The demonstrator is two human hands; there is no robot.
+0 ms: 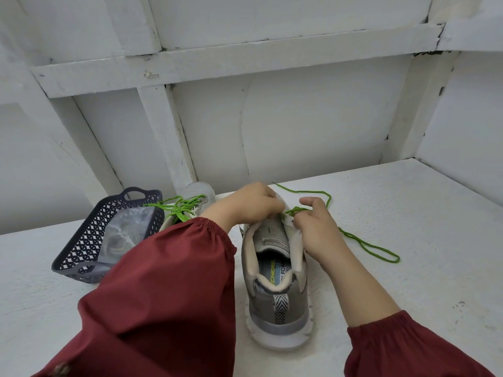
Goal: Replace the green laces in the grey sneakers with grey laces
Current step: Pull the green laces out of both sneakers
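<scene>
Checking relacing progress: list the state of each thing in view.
near sneaker: upright, partly unlaced
green lace: loose, trailing off to the right
far sneaker: laced green, knotted
basket: holds a clear bag
left hand: grips the near sneaker
right hand: pinches the green lace

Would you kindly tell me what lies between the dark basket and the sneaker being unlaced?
In the head view, the second grey sneaker, its green laces tied, stands between the basket and the near sneaker; the left sleeve crosses in front.

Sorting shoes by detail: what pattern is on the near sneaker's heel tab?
Heel tab: black-and-white chevrons, head view.
</scene>
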